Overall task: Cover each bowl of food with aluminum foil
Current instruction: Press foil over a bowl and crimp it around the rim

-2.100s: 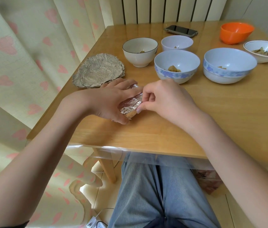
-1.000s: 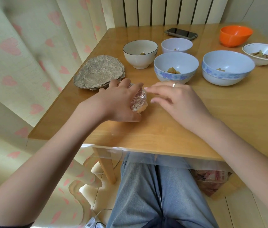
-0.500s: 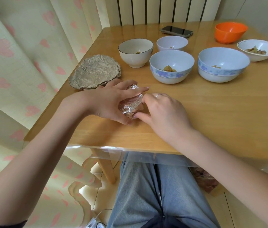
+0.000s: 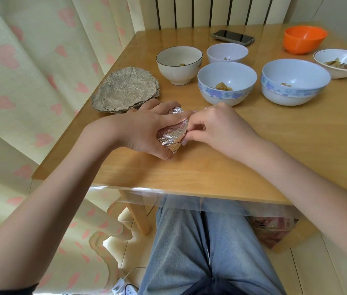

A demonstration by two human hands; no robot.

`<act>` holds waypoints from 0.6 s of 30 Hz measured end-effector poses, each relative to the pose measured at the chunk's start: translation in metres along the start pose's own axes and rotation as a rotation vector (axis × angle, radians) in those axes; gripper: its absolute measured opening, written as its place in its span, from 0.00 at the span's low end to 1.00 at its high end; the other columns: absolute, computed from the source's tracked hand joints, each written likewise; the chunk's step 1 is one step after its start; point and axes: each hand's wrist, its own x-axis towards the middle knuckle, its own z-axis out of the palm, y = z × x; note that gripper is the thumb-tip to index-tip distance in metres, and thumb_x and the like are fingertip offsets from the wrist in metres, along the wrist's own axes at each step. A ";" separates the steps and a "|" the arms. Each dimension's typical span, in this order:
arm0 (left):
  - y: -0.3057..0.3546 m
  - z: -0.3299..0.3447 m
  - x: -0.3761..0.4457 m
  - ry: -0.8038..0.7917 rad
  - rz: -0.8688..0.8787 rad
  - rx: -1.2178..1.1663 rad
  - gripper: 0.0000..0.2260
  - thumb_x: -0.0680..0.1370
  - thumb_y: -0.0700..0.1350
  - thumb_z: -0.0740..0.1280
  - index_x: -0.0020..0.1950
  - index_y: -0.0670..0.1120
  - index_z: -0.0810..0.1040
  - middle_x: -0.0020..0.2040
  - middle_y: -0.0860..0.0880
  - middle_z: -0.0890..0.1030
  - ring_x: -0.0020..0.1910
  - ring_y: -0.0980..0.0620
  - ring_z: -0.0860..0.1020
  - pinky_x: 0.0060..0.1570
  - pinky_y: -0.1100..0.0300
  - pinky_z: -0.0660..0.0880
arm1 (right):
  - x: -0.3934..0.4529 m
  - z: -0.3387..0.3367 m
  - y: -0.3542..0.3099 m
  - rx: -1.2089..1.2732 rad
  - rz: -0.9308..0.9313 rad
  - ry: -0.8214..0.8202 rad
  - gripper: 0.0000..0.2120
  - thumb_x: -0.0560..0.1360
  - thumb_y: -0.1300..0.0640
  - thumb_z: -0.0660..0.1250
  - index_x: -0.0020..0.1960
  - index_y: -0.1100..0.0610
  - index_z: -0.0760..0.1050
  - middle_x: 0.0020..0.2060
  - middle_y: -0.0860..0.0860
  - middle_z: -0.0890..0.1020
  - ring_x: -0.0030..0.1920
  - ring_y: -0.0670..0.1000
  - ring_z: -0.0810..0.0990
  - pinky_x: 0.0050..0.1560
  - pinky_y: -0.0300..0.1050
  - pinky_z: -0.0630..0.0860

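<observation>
**Inspector:** State the condition of your hands.

**Me:** My left hand (image 4: 144, 133) is curled round a small foil-covered bowl (image 4: 172, 135) at the near left part of the wooden table (image 4: 274, 150), fingers wrapped over its far side and thumb low on the near side. My right hand (image 4: 217, 128) meets it from the right. Its fingers are bent, and thumb and fingertips pinch the crinkled foil edge at the bowl's right side.

**Inspector:** Does the bowl stand flat?

**Me:** It appears tipped toward me, but my left hand covers most of it, so I cannot tell for certain. A tan patch shows below the foil at the near edge.

**Inspector:** Remaining foil stock?

**Me:** A stack of round foil sheets (image 4: 125, 92) lies beyond my left hand, close to the table's left edge.

**Inspector:** Uncovered bowls?

**Me:** Six, all behind my hands: a black-rimmed white bowl (image 4: 179, 64), a small plain bowl (image 4: 227, 53), a blue-flowered bowl (image 4: 226, 83), a larger blue-banded bowl (image 4: 295, 81), a shallow white bowl (image 4: 341, 62) at far right and an orange bowl (image 4: 304, 39). Five show bits of food; the orange one's contents I cannot see.

**Inspector:** Other items?

**Me:** A phone (image 4: 233, 37) lies at the far edge.
</observation>
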 end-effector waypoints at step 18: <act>0.007 -0.002 -0.004 0.022 -0.017 0.007 0.35 0.66 0.65 0.69 0.71 0.67 0.60 0.76 0.60 0.50 0.75 0.53 0.48 0.70 0.40 0.58 | 0.020 -0.028 -0.002 -0.372 -0.182 -0.068 0.17 0.68 0.36 0.68 0.41 0.49 0.80 0.34 0.45 0.78 0.38 0.47 0.70 0.36 0.45 0.64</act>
